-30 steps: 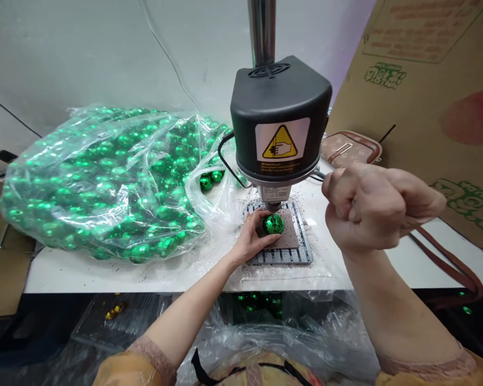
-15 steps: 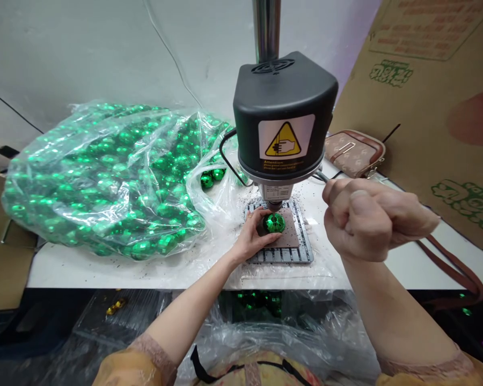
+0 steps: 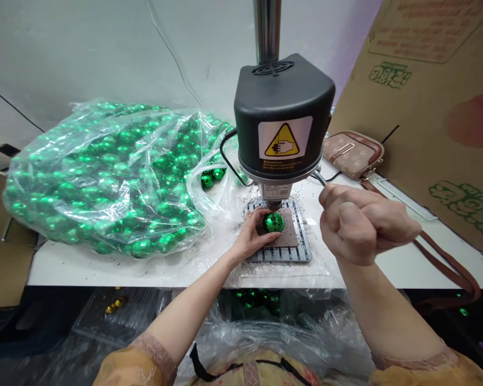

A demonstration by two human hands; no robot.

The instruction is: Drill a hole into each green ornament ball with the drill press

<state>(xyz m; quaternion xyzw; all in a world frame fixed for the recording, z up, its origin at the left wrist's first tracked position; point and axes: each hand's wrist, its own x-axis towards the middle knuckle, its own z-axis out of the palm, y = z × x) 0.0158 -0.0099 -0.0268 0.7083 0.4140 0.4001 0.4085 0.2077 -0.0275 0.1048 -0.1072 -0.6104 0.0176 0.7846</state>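
Under the black head of a drill press, my left hand holds a shiny green faceted ball between thumb and forefinger. The ball rests on a brown pad on the slotted metal base plate. Just above it is the dark chuck; whether a bit touches the ball I cannot tell. My right hand is closed in a fist around the metal feed lever at the machine's right side. The lever's grip is hidden in my fingers.
A big clear plastic bag full of green balls lies on the left of the white table. Dark shavings surround the base. At right are a patterned purse with a brown strap and a large cardboard box. Gold balls lie below the table.
My right fist has moved slightly left and a little down with the lever, and more of the lever shows. My left hand and the green ball stay in place.
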